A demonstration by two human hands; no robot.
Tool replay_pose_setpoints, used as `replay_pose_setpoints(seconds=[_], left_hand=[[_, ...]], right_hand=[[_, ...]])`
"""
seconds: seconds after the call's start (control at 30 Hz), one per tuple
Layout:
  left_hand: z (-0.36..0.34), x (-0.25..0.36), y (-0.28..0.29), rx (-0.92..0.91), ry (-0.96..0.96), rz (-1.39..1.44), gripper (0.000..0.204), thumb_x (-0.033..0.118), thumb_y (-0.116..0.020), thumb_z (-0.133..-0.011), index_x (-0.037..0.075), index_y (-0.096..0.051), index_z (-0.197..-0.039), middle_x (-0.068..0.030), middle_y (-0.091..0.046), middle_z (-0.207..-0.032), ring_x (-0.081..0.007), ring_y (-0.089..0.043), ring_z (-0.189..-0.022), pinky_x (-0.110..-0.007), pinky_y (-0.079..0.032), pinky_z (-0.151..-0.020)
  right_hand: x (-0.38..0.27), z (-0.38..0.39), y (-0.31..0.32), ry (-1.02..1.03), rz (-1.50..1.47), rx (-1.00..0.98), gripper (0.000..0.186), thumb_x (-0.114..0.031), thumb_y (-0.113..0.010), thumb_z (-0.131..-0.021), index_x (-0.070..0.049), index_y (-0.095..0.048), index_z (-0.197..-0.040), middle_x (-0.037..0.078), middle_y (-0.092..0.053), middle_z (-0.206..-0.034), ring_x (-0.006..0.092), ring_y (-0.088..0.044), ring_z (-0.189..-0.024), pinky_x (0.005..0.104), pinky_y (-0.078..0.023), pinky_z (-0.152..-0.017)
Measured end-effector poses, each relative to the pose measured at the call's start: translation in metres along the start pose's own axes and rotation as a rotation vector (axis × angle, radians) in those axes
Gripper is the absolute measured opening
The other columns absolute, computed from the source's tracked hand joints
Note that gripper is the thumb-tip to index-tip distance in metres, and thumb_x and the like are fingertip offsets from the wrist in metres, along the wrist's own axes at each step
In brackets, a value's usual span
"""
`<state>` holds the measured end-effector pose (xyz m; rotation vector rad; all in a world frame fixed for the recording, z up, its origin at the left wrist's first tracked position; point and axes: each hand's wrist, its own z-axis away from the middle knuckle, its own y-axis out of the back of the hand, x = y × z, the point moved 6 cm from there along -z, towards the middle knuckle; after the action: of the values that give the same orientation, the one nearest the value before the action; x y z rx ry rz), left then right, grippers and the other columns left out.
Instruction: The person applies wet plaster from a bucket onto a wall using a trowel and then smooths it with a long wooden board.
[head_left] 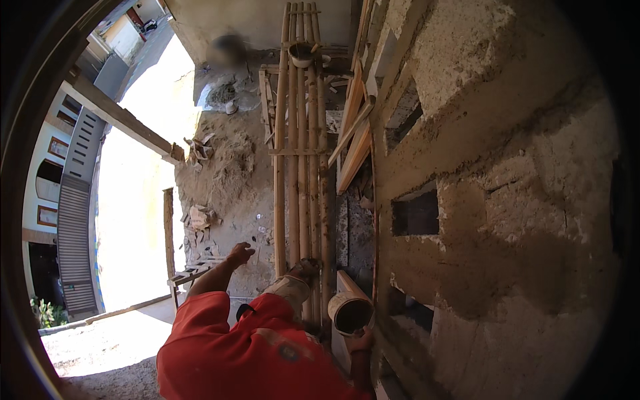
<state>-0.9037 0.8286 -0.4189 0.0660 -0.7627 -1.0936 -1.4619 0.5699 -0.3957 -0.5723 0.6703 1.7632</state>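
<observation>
My left arm reaches out to the left in a red sleeve, and at its end my left hand [241, 253] hangs over the ground with loosely spread fingers and nothing in it. On the other side, my right hand [360, 340] grips the rim of a bucket [350, 315], tilted so that its dark inside shows. What the bucket contains is too dark to make out. Between my hands, my foot [305, 268] rests on a scaffold walkway of bamboo poles [293, 200]. The roughly plastered wall [507, 200] is to the right of the bucket.
Another bucket [302, 55] stands on the far poles, crossed by wooden slats. Planks [357, 157] lean between the walkway and the wall, which has several rectangular openings [415, 215]. Below on the left lie a sand heap [230, 157], a torn bag [200, 217] and a wooden stand [193, 270].
</observation>
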Motion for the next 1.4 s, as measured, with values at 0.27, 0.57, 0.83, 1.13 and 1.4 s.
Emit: replay_pose_setpoints(seconds=[0.27, 0.57, 0.83, 1.13, 1.4], left_hand=[[-0.028, -0.060, 0.044, 0.007, -0.182, 0.101, 0.030, 0.016, -0.067, -0.078, 0.007, -0.061, -0.107, -0.0088, -0.059, -0.070, -0.0202, -0.059, -0.055, -0.035, -0.048, -0.047], [-0.012, -0.047, 0.113, -0.016, -0.170, -0.193, 0.036, 0.037, -0.061, -0.085, 0.001, -0.068, -0.086, -0.0106, -0.066, -0.072, -0.0184, -0.062, -0.059, -0.032, -0.050, -0.052], [0.017, -0.035, 0.119, 0.172, -0.019, 0.416, 0.036, 0.028, -0.057, -0.090, -0.001, -0.060, -0.110, -0.0090, -0.062, -0.078, -0.0170, -0.059, -0.062, -0.030, -0.049, -0.051], [-0.047, 0.070, 0.185, 0.036, 0.006, 0.150, 0.047, 0.020, -0.059, -0.085, -0.001, -0.050, -0.126, -0.0086, -0.059, -0.085, -0.0184, -0.059, -0.072, -0.031, -0.052, -0.057], [-0.078, 0.098, 0.211, 0.173, 0.385, 0.401, 0.052, 0.022, -0.060, -0.083, -0.002, -0.049, -0.127, -0.0108, -0.060, -0.093, -0.0199, -0.060, -0.081, -0.034, -0.055, -0.061]], right_hand=[[-0.157, -0.023, -0.161, 0.008, -0.075, -0.109, 0.025, -0.027, -0.053, -0.092, -0.002, -0.057, -0.088, 0.005, -0.055, -0.083, 0.0184, -0.054, -0.079, 0.0334, -0.045, -0.076], [-0.357, 0.008, -0.288, 0.344, 0.095, -0.249, 0.025, -0.024, -0.056, -0.089, -0.009, -0.051, -0.069, 0.000, -0.047, -0.063, 0.0105, -0.045, -0.057, 0.0280, -0.038, -0.057], [-0.448, 0.005, -0.352, 0.338, 0.152, -0.254, 0.015, -0.019, -0.059, -0.087, -0.005, -0.054, -0.083, -0.002, -0.047, -0.064, 0.0058, -0.042, -0.056, 0.0222, -0.033, -0.053], [-0.485, -0.060, -0.419, 0.209, 0.271, -0.189, 0.014, -0.017, -0.058, -0.085, -0.005, -0.054, -0.079, 0.000, -0.048, -0.065, 0.0080, -0.044, -0.059, 0.0257, -0.035, -0.057], [-0.527, -0.092, -0.470, 0.262, 0.366, -0.168, 0.024, -0.016, -0.055, -0.087, -0.007, -0.045, -0.067, -0.001, -0.040, -0.062, 0.0101, -0.039, -0.058, 0.0292, -0.033, -0.056]])
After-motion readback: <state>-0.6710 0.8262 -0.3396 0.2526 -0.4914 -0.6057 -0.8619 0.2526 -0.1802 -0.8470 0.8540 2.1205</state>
